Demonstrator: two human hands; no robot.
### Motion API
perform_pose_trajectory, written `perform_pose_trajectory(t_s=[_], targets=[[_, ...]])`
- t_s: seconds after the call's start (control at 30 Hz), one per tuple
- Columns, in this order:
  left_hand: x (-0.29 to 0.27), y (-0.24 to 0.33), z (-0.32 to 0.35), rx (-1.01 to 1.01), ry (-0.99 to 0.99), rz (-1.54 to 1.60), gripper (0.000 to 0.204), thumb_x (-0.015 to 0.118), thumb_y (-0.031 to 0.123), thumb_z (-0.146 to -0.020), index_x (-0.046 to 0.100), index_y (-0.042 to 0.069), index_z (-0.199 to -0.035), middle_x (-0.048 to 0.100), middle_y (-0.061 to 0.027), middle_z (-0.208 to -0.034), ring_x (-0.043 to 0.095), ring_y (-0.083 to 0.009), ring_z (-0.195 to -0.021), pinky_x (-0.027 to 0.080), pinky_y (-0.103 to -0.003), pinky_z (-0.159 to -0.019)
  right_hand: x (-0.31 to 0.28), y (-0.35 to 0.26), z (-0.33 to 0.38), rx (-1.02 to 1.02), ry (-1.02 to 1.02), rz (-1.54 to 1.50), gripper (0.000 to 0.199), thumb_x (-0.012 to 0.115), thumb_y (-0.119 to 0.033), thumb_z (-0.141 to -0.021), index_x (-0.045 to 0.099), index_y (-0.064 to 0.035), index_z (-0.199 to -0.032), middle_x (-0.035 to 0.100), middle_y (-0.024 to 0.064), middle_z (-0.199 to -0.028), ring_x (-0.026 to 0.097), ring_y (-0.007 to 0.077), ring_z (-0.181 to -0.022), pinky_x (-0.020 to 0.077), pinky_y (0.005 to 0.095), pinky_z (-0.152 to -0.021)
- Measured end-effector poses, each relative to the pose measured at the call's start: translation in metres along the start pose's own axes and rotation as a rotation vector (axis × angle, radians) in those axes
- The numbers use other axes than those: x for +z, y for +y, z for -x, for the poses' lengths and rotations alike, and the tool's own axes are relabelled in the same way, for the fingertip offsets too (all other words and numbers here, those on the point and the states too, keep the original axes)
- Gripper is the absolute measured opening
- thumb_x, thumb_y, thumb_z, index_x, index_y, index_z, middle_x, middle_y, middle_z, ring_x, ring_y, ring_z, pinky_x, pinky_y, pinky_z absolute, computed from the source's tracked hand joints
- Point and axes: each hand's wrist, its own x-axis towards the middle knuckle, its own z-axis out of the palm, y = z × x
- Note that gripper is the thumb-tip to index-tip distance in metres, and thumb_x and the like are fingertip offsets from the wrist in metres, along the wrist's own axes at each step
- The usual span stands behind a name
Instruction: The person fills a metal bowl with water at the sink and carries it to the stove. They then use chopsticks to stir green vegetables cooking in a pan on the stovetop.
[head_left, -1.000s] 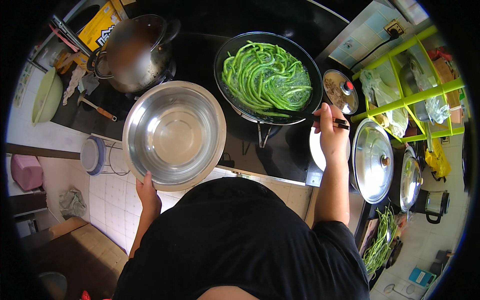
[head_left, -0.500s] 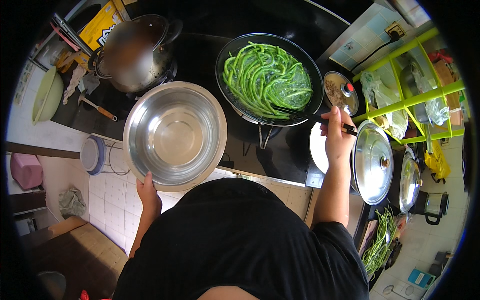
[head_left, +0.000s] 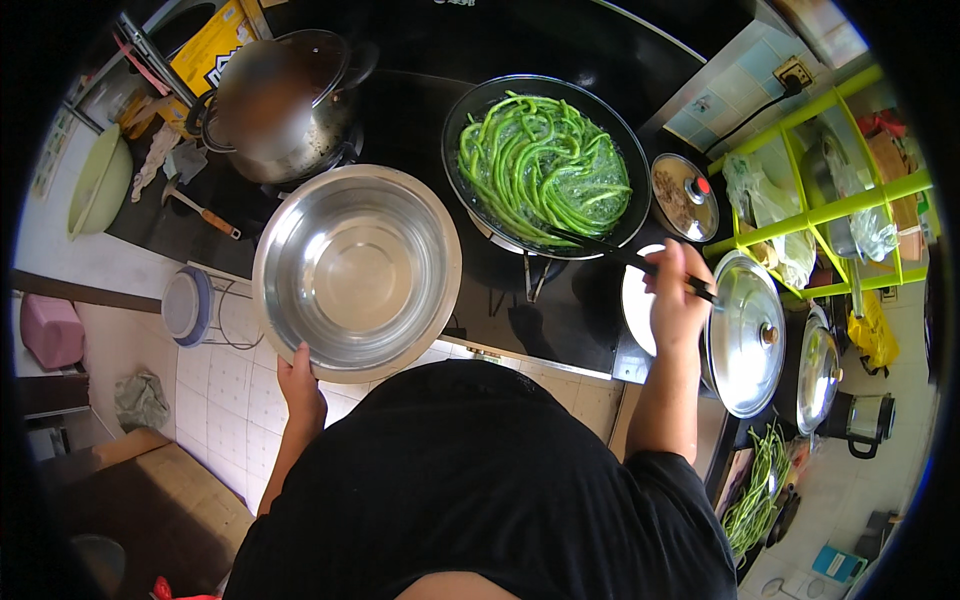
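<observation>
1. Two hands are at work over a dark stove top [head_left: 420, 110]; the left hand [head_left: 298, 380] grips the near rim of a large steel bowl [head_left: 355, 272], fingers curled under the edge, thumb on top; the bowl is held up beside the stove, tilted slightly, its inside bare and shiny.
2. The right hand [head_left: 678, 300] is closed around a pair of dark chopsticks [head_left: 640, 265]; their tips reach into the near right side of the black pan [head_left: 470, 120]; the hand hovers above a white plate [head_left: 632, 305] just right of the pan.
3. The pan sits on the burner, well filled with long green beans [head_left: 540, 165] in a glossy tangle; the bowl's far rim lies just left of it, whether touching cannot be told.
4. A lidded steel pot [head_left: 275, 105] stands at the back left; a small glass-lidded pot [head_left: 685, 195] is to the pan's right.
5. A large steel lid [head_left: 745, 335] rests right of the hand; more raw green beans [head_left: 755, 490] lie lower right, near a yellow-green rack [head_left: 830, 205].
</observation>
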Motion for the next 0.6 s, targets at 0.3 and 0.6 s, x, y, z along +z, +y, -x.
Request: perform_pose_trajectory(t_s=[0.3,0.6], targets=[[-0.004,-0.003,-0.003,-0.012,-0.004,-0.02,0.032,0.048,0.01,-0.09,0.045,-0.001,-0.12,0.054,-0.0088,-0.112,0.052,-0.0158,-0.1,0.039,-0.028,-0.087,0.004,0.004,0.004,-0.032,-0.094,0.074,0.03,0.051,-0.022,-0.093,0.058,0.0011,-0.075,0.058,0.0043,-0.064,0.054,0.0081,-0.053,0.0428,0.021,-0.05],[-0.001,-0.003,-0.002,0.008,-0.005,-0.019,0.032,0.048,0.01,-0.09,0.045,-0.001,-0.119,0.055,-0.0073,-0.109,0.051,-0.0133,-0.095,0.04,-0.026,-0.083,0.006,0.002,0.008,-0.123,-0.21,-0.048,0.027,0.049,-0.018,-0.093,0.059,0.0038,-0.081,0.057,0.0061,-0.07,0.056,0.0111,-0.058,0.0451,0.0224,-0.054]])
